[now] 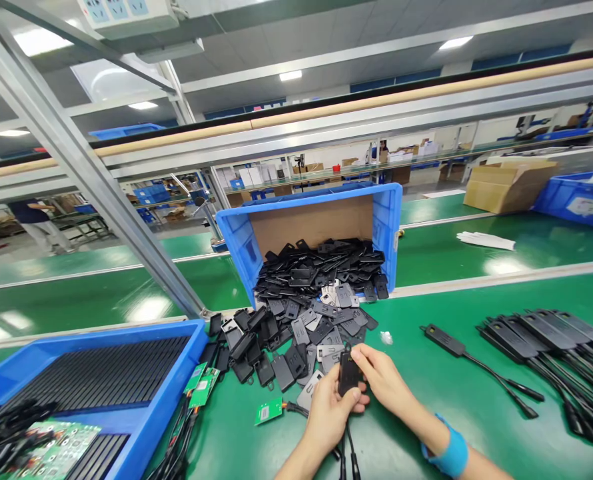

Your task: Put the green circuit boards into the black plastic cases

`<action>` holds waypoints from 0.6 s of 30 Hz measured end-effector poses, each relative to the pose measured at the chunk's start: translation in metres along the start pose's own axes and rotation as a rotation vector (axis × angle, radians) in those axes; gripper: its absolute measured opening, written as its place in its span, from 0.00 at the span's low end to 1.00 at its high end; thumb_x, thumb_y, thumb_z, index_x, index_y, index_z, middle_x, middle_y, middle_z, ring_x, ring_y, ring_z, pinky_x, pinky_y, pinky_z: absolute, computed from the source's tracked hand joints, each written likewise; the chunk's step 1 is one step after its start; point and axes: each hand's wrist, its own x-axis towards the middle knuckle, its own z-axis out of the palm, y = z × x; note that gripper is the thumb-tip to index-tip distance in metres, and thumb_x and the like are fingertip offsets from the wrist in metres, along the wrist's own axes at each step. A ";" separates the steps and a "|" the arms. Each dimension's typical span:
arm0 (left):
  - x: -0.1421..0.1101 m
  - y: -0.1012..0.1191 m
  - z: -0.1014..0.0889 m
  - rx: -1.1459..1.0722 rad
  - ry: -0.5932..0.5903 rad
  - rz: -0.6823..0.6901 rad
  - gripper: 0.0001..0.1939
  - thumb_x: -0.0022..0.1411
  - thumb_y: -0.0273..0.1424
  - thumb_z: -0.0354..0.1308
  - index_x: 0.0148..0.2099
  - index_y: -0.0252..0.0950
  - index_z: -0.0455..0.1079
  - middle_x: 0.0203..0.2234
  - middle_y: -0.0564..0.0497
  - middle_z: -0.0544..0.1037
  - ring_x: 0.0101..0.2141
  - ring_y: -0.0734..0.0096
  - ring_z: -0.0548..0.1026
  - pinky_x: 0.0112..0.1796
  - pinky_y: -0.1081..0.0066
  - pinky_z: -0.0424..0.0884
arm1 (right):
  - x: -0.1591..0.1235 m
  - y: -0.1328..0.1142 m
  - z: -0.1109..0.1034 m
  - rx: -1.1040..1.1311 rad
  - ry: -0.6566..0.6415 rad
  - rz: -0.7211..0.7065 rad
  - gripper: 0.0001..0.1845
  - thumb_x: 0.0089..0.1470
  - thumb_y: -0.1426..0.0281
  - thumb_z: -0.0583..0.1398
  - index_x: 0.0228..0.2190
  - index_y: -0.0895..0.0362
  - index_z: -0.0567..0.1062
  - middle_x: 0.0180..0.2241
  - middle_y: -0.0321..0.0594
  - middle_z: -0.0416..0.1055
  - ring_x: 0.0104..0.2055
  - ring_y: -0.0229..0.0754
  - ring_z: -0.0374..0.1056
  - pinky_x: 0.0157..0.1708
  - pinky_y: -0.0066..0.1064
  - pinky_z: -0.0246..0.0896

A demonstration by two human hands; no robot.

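Both my hands meet low in the middle of the view over a green table. My left hand [329, 410] grips a small black plastic housing [348, 373] from below, with a black cable [349, 450] hanging from it. My right hand [384, 380], with a blue strap on its wrist, pinches the housing's top and right side. Just beyond the hands lies a spilled heap of black and grey housing shells [301, 333].
A blue bin [236, 233] tipped on its side spills the shells. A blue tray [166, 393] at left holds black strips and green circuit boards [201, 387]. Finished black cabled units [541, 340] lie at right. A slanted metal post [101, 180] rises left. A person stands far left.
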 end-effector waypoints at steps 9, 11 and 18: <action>-0.007 0.003 -0.011 0.319 -0.065 0.204 0.40 0.48 0.18 0.56 0.63 0.40 0.52 0.55 0.42 0.66 0.50 0.61 0.67 0.47 0.62 0.66 | 0.003 -0.002 -0.027 -0.834 0.106 -0.095 0.23 0.54 0.73 0.51 0.51 0.69 0.64 0.37 0.52 0.66 0.40 0.50 0.64 0.41 0.39 0.61; -0.008 0.006 -0.014 0.438 -0.013 0.220 0.36 0.48 0.20 0.56 0.60 0.41 0.58 0.52 0.43 0.69 0.46 0.61 0.69 0.45 0.63 0.67 | 0.006 0.002 -0.051 -1.080 0.152 0.000 0.17 0.52 0.74 0.53 0.43 0.70 0.70 0.33 0.54 0.67 0.37 0.53 0.66 0.37 0.41 0.61; 0.001 0.024 -0.035 0.769 0.154 0.323 0.21 0.54 0.24 0.52 0.51 0.40 0.67 0.41 0.47 0.74 0.36 0.66 0.71 0.34 0.69 0.69 | 0.005 0.013 -0.083 -1.332 0.287 0.110 0.14 0.49 0.79 0.53 0.38 0.66 0.72 0.34 0.58 0.69 0.34 0.56 0.67 0.30 0.41 0.59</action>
